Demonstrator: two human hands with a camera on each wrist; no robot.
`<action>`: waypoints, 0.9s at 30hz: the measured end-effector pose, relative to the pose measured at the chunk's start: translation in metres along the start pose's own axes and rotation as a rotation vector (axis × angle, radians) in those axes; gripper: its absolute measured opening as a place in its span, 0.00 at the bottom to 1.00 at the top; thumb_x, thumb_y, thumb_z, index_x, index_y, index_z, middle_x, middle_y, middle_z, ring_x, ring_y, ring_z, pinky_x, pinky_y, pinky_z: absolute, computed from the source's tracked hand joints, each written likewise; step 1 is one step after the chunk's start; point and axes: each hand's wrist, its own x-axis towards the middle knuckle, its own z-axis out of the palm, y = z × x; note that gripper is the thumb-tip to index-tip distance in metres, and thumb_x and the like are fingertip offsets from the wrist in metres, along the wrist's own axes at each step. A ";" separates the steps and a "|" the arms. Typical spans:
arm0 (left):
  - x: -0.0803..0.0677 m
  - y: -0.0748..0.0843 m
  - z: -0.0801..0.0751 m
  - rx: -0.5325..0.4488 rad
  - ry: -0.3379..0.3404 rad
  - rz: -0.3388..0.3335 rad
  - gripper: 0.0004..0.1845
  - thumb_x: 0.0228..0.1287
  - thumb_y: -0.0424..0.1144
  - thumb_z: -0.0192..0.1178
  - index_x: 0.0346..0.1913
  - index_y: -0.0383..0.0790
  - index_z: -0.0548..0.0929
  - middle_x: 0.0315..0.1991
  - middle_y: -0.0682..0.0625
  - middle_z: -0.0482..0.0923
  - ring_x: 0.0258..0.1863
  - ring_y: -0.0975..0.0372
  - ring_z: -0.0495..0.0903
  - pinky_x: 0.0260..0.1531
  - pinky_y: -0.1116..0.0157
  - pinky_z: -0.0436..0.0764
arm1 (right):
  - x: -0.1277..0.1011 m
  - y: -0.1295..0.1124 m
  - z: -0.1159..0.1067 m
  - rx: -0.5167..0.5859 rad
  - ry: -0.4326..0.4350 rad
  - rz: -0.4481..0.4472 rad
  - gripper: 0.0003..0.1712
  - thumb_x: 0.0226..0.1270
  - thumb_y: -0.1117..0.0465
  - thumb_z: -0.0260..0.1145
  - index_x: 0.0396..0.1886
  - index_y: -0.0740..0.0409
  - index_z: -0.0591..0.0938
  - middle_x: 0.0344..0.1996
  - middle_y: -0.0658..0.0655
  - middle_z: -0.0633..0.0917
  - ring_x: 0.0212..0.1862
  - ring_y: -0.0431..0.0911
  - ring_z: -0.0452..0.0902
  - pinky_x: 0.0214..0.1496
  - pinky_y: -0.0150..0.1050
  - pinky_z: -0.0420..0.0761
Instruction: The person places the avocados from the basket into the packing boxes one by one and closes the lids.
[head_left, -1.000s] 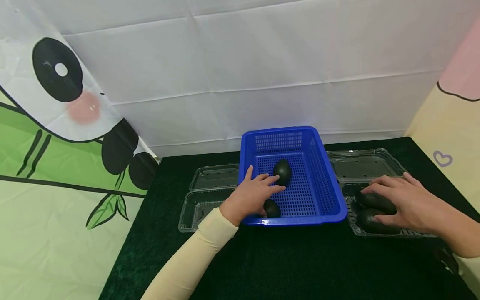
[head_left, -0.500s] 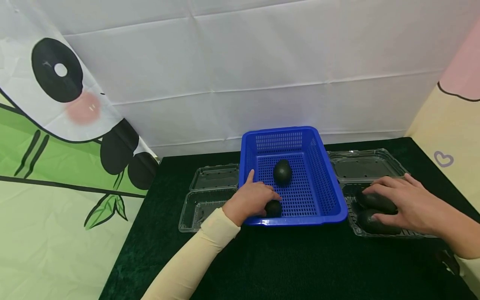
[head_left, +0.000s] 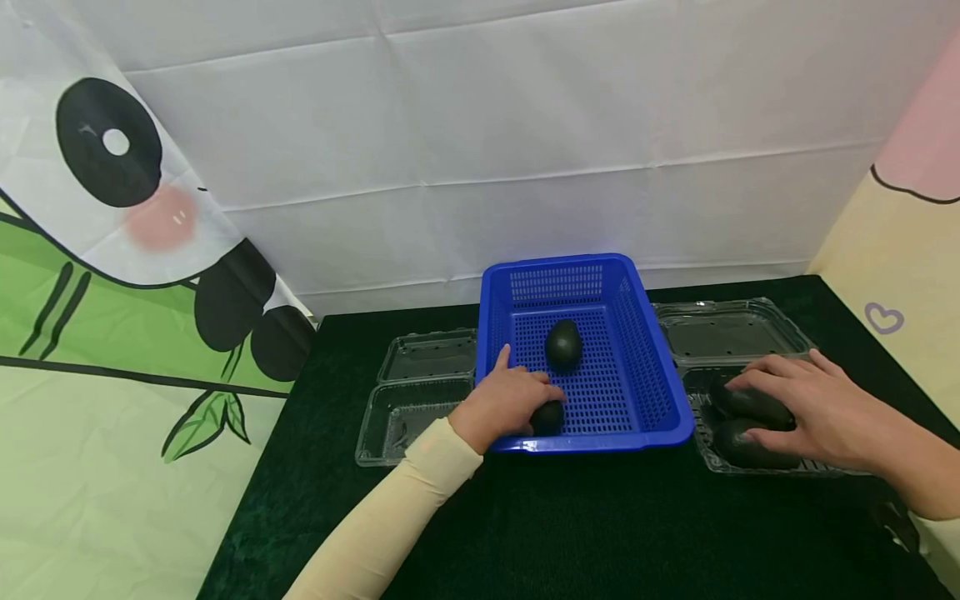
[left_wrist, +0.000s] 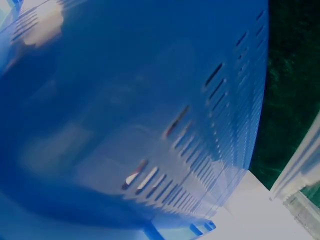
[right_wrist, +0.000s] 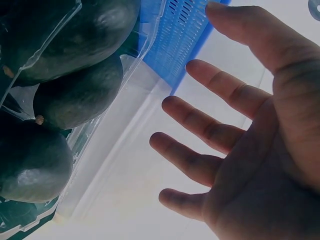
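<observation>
In the head view, my left hand (head_left: 508,402) reaches into the blue plastic basket (head_left: 663,367), its fingers curled round a dark green avocado (head_left: 548,419) in the near left corner. Another avocado (head_left: 564,345) lies farther back on the basket floor. The left wrist view is filled by the basket's slotted wall (left_wrist: 125,100), which hides the hand's grip. Over the right clear clamshell (head_left: 708,454), my right hand (right_wrist: 250,135) hovers with fingers apart and relaxed, holding nothing. Several avocados (right_wrist: 80,92) sit in that clamshell, partly covered by the hand in the head view.
A second clear clamshell (head_left: 382,425) stands with its lid opened back, left of the basket. The right clamshell's lid (head_left: 731,329) lies open toward the back. Dark green cloth (head_left: 600,525) covers the table, and a white sheet (head_left: 525,150) hangs behind it.
My left hand has drawn back from its spread reach toward the rear avocado and closed its fingers round the near one. The right hand stays nearly still.
</observation>
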 end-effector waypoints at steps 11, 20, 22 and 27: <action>-0.009 -0.012 -0.022 0.051 0.160 -0.060 0.37 0.58 0.48 0.79 0.71 0.61 0.77 0.66 0.55 0.78 0.63 0.53 0.78 0.73 0.33 0.41 | -0.001 0.001 0.001 0.006 -0.001 0.004 0.32 0.54 0.51 0.83 0.59 0.51 0.83 0.58 0.63 0.80 0.61 0.72 0.74 0.66 0.84 0.44; -0.041 -0.030 -0.045 0.060 0.301 -0.136 0.37 0.58 0.49 0.78 0.71 0.60 0.76 0.66 0.54 0.78 0.65 0.52 0.76 0.72 0.31 0.43 | 0.000 0.000 -0.001 0.005 -0.007 0.015 0.32 0.55 0.51 0.83 0.59 0.51 0.83 0.58 0.64 0.80 0.61 0.72 0.74 0.66 0.83 0.44; -0.049 -0.036 -0.048 0.043 0.330 -0.162 0.38 0.58 0.47 0.79 0.71 0.59 0.76 0.66 0.53 0.78 0.65 0.50 0.76 0.72 0.31 0.43 | -0.001 0.000 -0.001 0.006 -0.008 0.016 0.32 0.55 0.51 0.83 0.59 0.51 0.83 0.58 0.64 0.80 0.61 0.72 0.74 0.66 0.83 0.44; -0.067 -0.050 -0.048 0.011 0.379 -0.233 0.39 0.57 0.46 0.79 0.72 0.57 0.76 0.67 0.49 0.77 0.65 0.47 0.76 0.72 0.30 0.45 | -0.001 -0.001 -0.002 0.007 -0.006 0.015 0.32 0.55 0.51 0.83 0.59 0.51 0.83 0.58 0.63 0.80 0.61 0.72 0.74 0.66 0.83 0.43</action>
